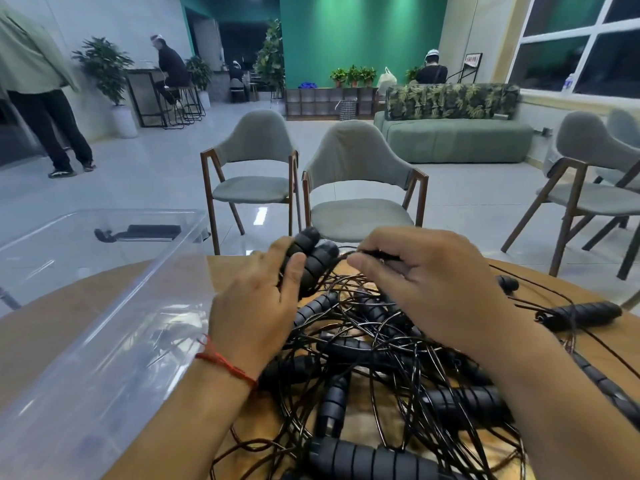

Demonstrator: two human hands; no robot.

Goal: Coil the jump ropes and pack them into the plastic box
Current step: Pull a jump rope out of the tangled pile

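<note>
The left hand (256,306) curls round two ribbed jump rope handles (313,252). They lie side by side, long axis pointing far and slightly right, above the tangled rope pile (381,358) on the wooden table (225,271), right of the clear plastic box (104,306). The right hand (426,282) pinches a thin cord (375,253). Pulling hard could tighten knots, because many cords cross.

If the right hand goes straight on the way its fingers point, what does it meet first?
Probably the handles gripped by the left hand; the right hand, pinching a cord, points leftward at them. Depth is unclear.
</note>
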